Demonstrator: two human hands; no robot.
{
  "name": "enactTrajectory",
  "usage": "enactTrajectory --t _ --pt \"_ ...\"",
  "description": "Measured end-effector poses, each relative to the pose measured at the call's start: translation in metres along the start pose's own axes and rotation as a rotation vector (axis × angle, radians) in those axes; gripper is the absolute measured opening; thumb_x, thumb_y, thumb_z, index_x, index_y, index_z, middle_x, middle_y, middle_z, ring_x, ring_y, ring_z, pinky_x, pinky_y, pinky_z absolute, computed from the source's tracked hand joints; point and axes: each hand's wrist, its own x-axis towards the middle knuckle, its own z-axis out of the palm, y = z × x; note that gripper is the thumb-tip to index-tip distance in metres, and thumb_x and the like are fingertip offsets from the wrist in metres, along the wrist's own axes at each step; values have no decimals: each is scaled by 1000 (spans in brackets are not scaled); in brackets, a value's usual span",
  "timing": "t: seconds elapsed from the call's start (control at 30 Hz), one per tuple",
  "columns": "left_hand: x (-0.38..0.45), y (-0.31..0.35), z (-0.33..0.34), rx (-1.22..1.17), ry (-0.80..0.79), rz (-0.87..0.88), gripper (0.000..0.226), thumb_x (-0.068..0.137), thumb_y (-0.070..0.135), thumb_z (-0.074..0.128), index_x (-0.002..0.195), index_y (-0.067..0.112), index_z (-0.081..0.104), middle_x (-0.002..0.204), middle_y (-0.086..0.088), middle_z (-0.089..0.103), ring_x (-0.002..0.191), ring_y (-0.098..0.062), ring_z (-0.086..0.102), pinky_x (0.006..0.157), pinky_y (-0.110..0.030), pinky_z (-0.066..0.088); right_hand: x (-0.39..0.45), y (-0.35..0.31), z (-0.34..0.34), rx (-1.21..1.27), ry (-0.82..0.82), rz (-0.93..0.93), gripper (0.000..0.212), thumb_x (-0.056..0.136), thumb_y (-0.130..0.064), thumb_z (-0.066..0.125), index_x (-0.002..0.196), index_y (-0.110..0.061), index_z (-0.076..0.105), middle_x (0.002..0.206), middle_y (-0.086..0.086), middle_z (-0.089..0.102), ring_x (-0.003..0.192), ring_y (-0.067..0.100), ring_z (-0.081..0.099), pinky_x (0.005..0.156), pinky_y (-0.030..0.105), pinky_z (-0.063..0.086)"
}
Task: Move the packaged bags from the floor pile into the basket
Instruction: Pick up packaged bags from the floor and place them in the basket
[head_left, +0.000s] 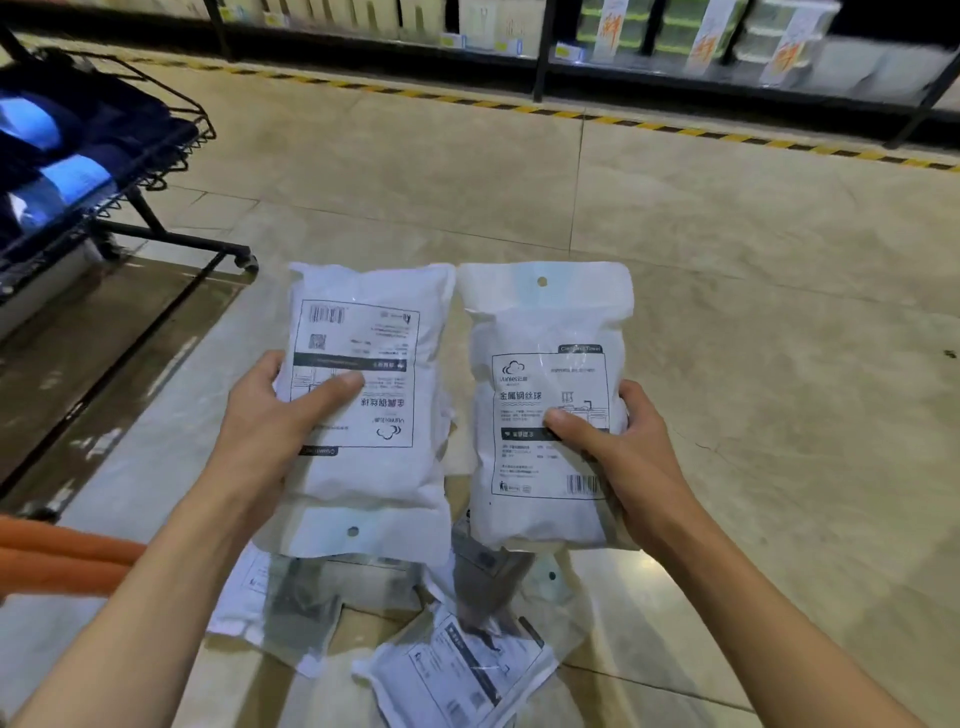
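the left hand (265, 415) holds one white bag (363, 410) upside down, thumb pressed across its printed face, the other fingers hidden behind. the right hand (623, 457) holds a second bag (545, 410) upright the same way, thumb on the front, the rest wrapped round the right edge. both bags are lifted clear, side by side and nearly touching, above the pile (415, 634).

the pile lies near, on the floor (727, 260), with at least three bags left in it, overlapping and partly hidden by the held ones. the wire basket (156, 135) stands far left on a wheeled frame; dark blue and pale things lie in it, too blurred to tell whether any are bags. so the job looks partway at best: two bags are in hand, the carry to the left not yet made, and more to fetch.

the floor is glossy beige tile with a yellow-and-black stripe (571, 111) along the far side, before dim store shelves (675, 31) of boxed goods. orange bars (62, 551) show near left.
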Motion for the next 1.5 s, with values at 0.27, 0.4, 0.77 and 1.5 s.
enactTrajectory --t 0.27,0.4,0.77,1.5 --pt "-76 133 -32 -149 45 -18 40 76 14 80 116 18 73 103 -2 82 89 -20 80 67 -31 64 -65 -131 10 -7 -36 8 48 83 -7 81 123 -7 55 90 -2 82 78 17 79 59 26 60" --pt "-118 252 -48 -140 67 -35 55 69 22 82 122 13 71 106 -5 81 91 -23 79 70 -34 65 -118 -248 8 -48 -9 -9 56 71 -17 86 119 -10 57 94 0 81 80 19 79 61 30 62" --pt "-241 632 -77 -185 -38 -11 47 72 18 77 118 12 72 103 -9 81 87 -28 80 60 -32 63 -263 -622 1 -51 -9 -76 53 65 -22 84 112 -16 60 95 1 81 81 19 79 62 28 62" --pt "-307 812 -16 -91 -490 125 47 72 23 85 117 15 72 101 -6 82 89 -28 80 71 -41 64 -435 -768 -37 84 413 -192 50 75 -17 86 117 -14 60 102 5 81 90 30 79 77 49 64"
